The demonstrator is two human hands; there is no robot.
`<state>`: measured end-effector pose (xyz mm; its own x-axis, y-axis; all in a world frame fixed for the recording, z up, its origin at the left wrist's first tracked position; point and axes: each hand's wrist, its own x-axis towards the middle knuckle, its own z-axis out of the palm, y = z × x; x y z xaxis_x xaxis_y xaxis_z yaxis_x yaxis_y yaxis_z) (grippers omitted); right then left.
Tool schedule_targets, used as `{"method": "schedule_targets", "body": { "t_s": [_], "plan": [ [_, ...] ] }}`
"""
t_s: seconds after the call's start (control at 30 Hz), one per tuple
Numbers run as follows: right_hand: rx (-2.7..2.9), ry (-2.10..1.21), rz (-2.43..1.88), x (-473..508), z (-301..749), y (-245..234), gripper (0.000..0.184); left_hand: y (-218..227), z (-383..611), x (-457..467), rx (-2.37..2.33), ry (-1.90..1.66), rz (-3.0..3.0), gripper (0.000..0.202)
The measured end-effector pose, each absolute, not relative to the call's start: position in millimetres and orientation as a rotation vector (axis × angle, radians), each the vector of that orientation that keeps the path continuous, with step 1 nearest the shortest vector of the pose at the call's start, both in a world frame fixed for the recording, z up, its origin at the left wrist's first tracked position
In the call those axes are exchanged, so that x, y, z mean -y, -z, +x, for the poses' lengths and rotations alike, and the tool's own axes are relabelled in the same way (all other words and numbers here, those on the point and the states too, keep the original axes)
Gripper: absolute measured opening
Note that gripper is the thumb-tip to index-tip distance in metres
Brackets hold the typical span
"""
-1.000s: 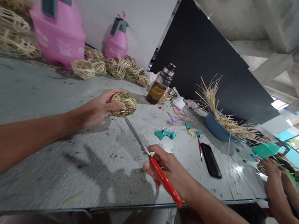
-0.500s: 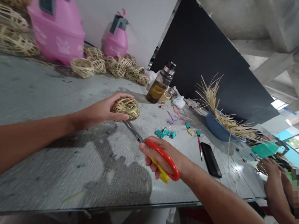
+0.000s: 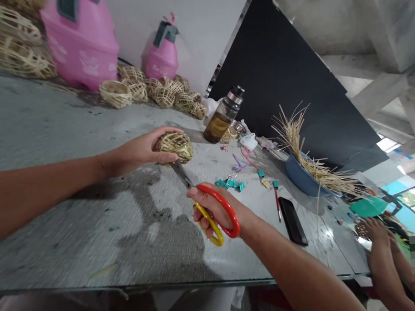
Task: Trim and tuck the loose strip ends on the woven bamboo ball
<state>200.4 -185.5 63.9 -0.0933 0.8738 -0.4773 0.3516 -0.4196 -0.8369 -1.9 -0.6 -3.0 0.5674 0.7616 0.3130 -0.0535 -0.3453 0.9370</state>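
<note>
Holds woven ball [image 3: 178,148] over grey table [image 3: 77,233], clasped snugly in L hand [image 3: 147,148], pinched b/w thumb on nr side & fingers on far side. Grips scissors [image 3: 228,205] by red & yellow handles w/ R hand [image 3: 215,210], closed firmly round them, aiming blades up at ball's nr underside; can't really tell if touching, w/ tips hidden by L thumb & ball. Crowded just beyond R hand by green clips [image 3: 231,184], then red brush [image 3: 278,205] & black phone [image 3: 292,221] to R. Blocked behind ball by bottle [image 3: 217,126] of brown liquid, plus row of woven balls [image 3: 163,96] nr pink sprayers [image 3: 80,50]. Flanked far R by blue basin [image 3: 304,179] of straw & co-worker's hands [image 3: 376,231]
</note>
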Motion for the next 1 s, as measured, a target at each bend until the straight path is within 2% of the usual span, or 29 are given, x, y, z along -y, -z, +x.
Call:
{"method": "schedule_targets", "body": {
  "t_s": [0.1,0.33,0.57,0.77,0.9,1.0],
  "plan": [
    [1.317,-1.521,-1.696,187,197,-60,0.057,3,-2,4,-0.603,-0.963,1.555,0.089],
    [1.294,-1.493,-1.752,185,189,-62,0.054,-5,-3,14,-0.651,-0.906,1.418,0.084],
    [1.324,-1.462,-1.826,174,187,-64,0.046,-3,-2,10,-0.657,-0.919,1.431,0.084],
    [1.464,-1.385,-1.837,176,191,-73,0.029,-4,-3,9,-0.701,-0.911,1.469,0.087],
    [1.496,-1.354,-1.891,179,192,-79,0.028,-5,-3,10,-0.732,-0.908,1.5,0.081],
    [1.507,-1.362,-1.878,178,190,-77,0.028,-3,-3,8,-0.737,-0.887,1.534,0.086]
  ]
}}
